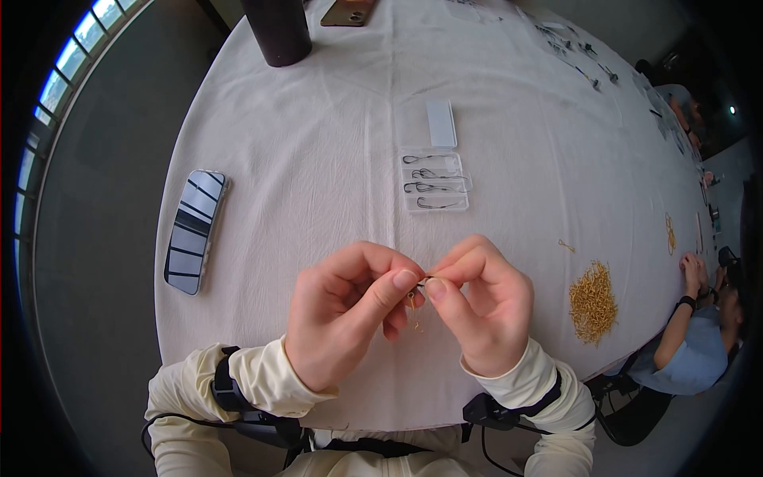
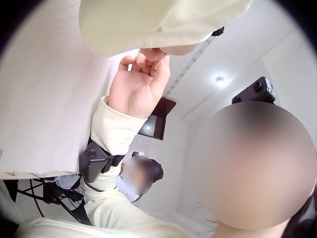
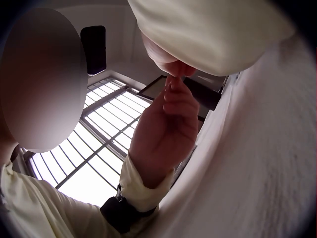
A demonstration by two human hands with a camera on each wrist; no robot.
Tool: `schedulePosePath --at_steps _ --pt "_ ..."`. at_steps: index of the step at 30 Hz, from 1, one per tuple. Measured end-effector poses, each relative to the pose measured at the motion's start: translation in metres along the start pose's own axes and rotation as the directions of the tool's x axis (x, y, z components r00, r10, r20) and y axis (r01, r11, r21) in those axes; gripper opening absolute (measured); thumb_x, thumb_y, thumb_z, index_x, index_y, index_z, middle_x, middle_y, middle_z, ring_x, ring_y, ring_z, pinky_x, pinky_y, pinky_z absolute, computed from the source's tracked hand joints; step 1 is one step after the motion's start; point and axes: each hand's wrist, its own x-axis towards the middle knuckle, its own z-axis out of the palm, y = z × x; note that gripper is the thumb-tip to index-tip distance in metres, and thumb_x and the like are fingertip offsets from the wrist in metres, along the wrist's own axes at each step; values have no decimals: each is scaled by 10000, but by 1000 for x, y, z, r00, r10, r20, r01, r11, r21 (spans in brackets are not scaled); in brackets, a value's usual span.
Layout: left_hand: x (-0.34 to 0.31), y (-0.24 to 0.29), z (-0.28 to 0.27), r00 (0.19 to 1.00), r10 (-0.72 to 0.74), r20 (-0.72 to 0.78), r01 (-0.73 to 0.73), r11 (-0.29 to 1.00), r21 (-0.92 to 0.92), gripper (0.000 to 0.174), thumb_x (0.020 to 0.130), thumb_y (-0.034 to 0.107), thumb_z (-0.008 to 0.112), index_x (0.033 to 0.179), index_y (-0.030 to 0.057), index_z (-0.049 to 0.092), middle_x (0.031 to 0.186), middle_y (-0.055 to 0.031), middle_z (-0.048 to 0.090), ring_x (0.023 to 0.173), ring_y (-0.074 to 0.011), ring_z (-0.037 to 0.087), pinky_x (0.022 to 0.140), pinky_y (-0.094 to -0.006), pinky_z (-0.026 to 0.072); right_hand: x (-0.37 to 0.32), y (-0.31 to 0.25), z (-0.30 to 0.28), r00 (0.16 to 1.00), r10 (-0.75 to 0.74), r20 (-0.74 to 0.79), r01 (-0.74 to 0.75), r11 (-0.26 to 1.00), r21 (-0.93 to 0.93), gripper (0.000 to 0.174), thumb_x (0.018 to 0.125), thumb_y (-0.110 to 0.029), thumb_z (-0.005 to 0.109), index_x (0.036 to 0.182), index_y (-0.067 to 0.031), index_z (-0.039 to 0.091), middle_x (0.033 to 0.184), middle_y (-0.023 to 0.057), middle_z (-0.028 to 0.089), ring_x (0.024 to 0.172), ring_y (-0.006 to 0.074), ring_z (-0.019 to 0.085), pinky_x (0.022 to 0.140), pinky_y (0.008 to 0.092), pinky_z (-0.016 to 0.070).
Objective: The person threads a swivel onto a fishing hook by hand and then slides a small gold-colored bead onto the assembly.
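Note:
Both hands meet above the near part of the table in the head view. The left hand (image 1: 338,306) pinches a small dark piece (image 1: 421,282) between thumb and forefinger. From the other side the right hand (image 1: 486,306) pinches the same piece, thumb and forefinger together. A small gold ring-ended piece (image 1: 412,296) hangs below the left fingertips. In the left wrist view the right hand (image 2: 136,89) shows with a thin golden line at its fingertips. The right wrist view has the left hand (image 3: 166,134), its fingertips close to the other hand's.
A clear compartment box (image 1: 435,181) holds several dark hooks, with a white lid (image 1: 441,124) behind it. A pile of gold pieces (image 1: 592,304) lies right, one loose gold piece (image 1: 567,246) beside it. A phone (image 1: 195,232) lies left; a dark cup (image 1: 278,32) stands behind. Another person (image 1: 687,350) sits right.

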Motion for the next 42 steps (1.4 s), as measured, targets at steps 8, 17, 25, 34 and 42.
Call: schedulePosePath --at_steps 8,17,25,34,42 --pt "-3 1 2 999 37 -28 -37 999 12 150 1000 110 589 1002 -34 629 835 -88 672 632 -114 621 545 -246 518 1 -6 -2 875 -481 46 422 713 -560 215 685 1 787 799 -93 630 844 15 639 718 189 561 697 312 409" --pt "-3 -1 4 993 109 -34 -108 994 26 137 986 79 603 995 -54 637 783 -108 682 668 -138 662 589 -253 551 3 -14 -8 711 -663 234 579 363 -730 269 658 -74 845 849 -122 661 889 -33 650 731 147 557 737 330 369" --pt "-6 2 1 994 111 14 -111 993 29 116 967 64 634 1011 -42 654 899 -84 702 755 -107 658 678 -235 560 1 -16 -10 642 -691 332 582 157 -798 209 680 -97 826 838 -100 690 938 -20 665 740 136 534 765 348 351" --pt "-5 -3 -2 974 219 51 -223 970 95 89 954 34 641 988 -48 639 912 -99 702 776 -118 668 697 -246 567 0 -18 -11 548 -690 472 608 -58 -792 111 724 -149 757 804 -87 710 927 -12 662 764 120 533 740 345 346" --pt "-5 -5 -3 952 302 52 -307 935 180 77 905 7 689 952 -37 646 883 -105 710 747 -136 689 688 -250 572 -1 -19 -9 557 -691 461 590 -61 -805 87 731 -118 745 800 -85 703 914 -9 660 761 113 533 740 345 344"
